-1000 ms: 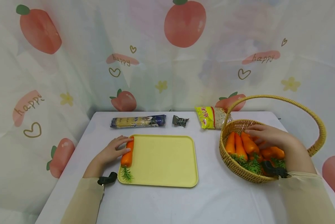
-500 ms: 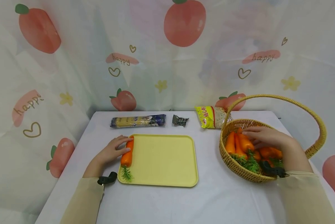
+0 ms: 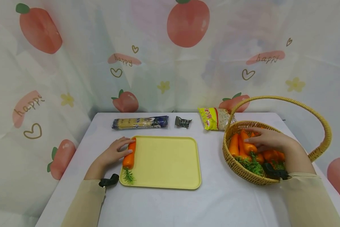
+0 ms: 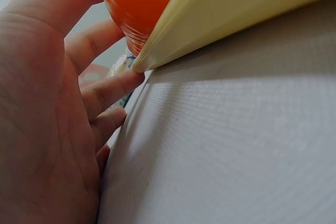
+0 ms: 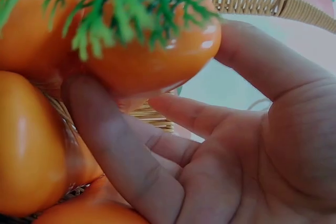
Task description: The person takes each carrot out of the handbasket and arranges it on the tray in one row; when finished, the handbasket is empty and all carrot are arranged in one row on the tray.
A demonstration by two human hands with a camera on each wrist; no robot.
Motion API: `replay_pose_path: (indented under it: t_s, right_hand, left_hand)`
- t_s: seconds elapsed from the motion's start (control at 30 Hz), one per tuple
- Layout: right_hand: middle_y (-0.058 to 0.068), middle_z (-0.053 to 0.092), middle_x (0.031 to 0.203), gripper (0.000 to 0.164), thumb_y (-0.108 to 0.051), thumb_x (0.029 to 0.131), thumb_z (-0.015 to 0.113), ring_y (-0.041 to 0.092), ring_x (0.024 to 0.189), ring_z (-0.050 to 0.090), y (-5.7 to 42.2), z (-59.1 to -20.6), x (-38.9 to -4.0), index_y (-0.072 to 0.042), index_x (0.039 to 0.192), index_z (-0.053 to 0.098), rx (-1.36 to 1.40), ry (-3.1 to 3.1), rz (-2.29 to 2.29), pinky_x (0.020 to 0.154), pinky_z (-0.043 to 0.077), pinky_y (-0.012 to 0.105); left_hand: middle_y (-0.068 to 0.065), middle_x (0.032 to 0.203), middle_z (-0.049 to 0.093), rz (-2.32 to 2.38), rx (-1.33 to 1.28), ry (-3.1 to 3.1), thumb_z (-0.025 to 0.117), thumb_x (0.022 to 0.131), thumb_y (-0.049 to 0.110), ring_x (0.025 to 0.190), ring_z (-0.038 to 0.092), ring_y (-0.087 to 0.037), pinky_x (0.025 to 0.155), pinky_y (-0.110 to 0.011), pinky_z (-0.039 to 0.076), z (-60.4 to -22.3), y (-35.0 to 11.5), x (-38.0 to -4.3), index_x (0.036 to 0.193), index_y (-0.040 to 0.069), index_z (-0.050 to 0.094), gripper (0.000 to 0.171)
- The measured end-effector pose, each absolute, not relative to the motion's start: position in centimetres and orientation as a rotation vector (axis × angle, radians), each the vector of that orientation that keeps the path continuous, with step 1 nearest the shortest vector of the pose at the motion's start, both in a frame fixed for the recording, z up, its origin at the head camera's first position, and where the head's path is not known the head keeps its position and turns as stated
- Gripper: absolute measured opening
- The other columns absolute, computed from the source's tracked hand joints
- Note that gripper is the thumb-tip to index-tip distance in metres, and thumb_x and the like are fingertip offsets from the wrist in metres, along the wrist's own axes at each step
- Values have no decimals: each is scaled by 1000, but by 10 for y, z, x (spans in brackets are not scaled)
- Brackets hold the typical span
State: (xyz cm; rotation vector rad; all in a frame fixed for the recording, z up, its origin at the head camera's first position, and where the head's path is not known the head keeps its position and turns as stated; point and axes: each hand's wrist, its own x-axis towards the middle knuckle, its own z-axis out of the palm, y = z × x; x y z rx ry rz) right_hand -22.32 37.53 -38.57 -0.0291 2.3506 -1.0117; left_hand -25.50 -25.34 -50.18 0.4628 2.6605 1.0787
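At the tray's left side, my left hand [image 3: 116, 152] rests on an orange carrot [image 3: 128, 161] with a green leafy top. Its thumb and forefinger touch the carrot, and in the left wrist view other fingers [image 4: 113, 92] reach the rim of the yellow tray [image 3: 165, 164]. Inside the wicker basket [image 3: 229, 165], my right hand [image 3: 270, 138] grips a carrot [image 5: 152, 59] between thumb and fingers. Its green top hangs in front in the right wrist view. Other carrots [image 3: 233, 145] lie beside and beneath it, some hidden by the hand.
Behind the tray lie a long pack of noodles [image 3: 140, 122] and a small dark packet [image 3: 183, 122]. A yellow and clear food bag [image 3: 215, 119] stands behind the basket. The basket handle [image 3: 289, 101] arches high over the right hand.
My right hand has shifted slightly left and up within the basket, and the carrot in its grip has moved left over the others. The left hand and its carrot have stayed put.
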Motion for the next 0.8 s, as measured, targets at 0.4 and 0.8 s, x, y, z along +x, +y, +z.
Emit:
replay_pose_path:
  t_s: [0.4,0.8]
  right_hand:
    - [7,58,102,95,-42,97,61,16,84,65,376,-389,-225,-1,158,1,-6,2318,-1056,80,56,29]
    - [25,42,145,88,-42,98,59,23,110,59,380,-389,-226,-3,158,9,-58,2352,-1038,87,55,29]
  left_hand:
    - [-8,157,36,1075,445,2659,63,92,54,152,13,-40,117,-72,7,-503,-254,-255,143,35,51,56]
    - [-8,158,35,1079,419,2651,63,91,54,152,12,-40,117,-72,7,-502,-253,-255,142,36,51,56]
